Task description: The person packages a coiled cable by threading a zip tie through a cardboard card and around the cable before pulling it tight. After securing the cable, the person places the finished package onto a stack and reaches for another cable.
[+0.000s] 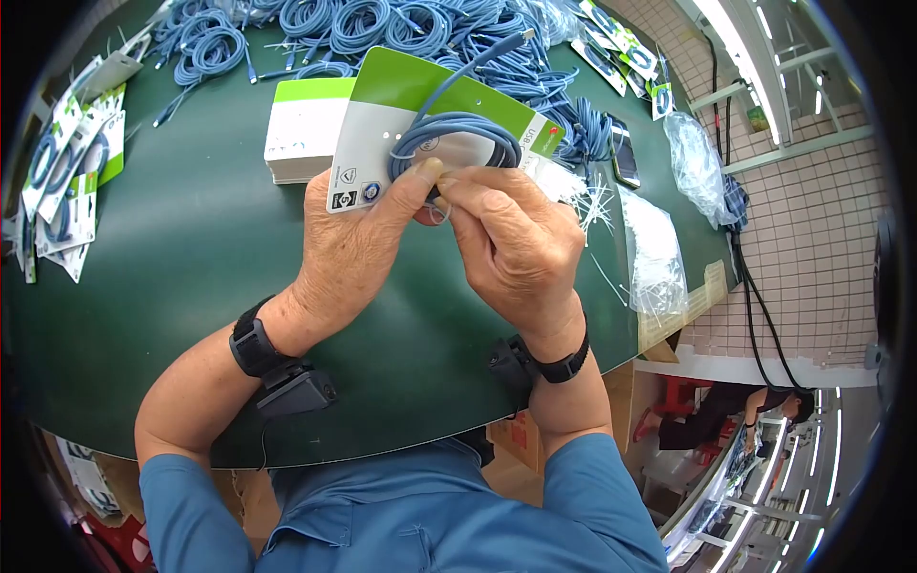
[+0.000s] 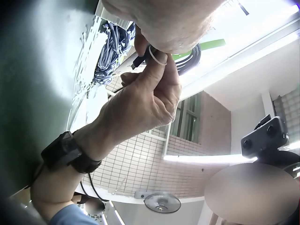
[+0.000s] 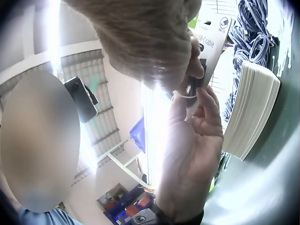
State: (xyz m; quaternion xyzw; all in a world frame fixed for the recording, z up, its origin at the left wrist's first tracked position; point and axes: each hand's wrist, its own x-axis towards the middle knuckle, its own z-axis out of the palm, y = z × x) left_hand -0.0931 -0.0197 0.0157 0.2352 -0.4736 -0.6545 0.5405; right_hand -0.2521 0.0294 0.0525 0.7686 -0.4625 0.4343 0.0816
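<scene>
My left hand [image 1: 349, 239] grips the lower left of a green-and-white packaging card [image 1: 382, 91], its thumb pressing near the cable. A coiled blue USB cable [image 1: 458, 129] lies against the card's face, one end sticking up past the top edge. My right hand [image 1: 525, 239] pinches a thin white cable tie [image 1: 439, 215] at the coil's lower side, fingertips against the left thumb. In the left wrist view the tie [image 2: 157, 57] forms a loop beside a dark cable plug [image 2: 138, 61]. The right wrist view shows the card's printed back [image 3: 213, 40].
A stack of cards [image 1: 306, 119] stands behind my left hand. Many coiled blue cables [image 1: 353, 29] heap along the back. Finished-looking carded cables [image 1: 72, 181] lie at left. Loose white ties [image 1: 597, 205], a bag of ties [image 1: 654, 253] and a phone [image 1: 624, 153] are at right.
</scene>
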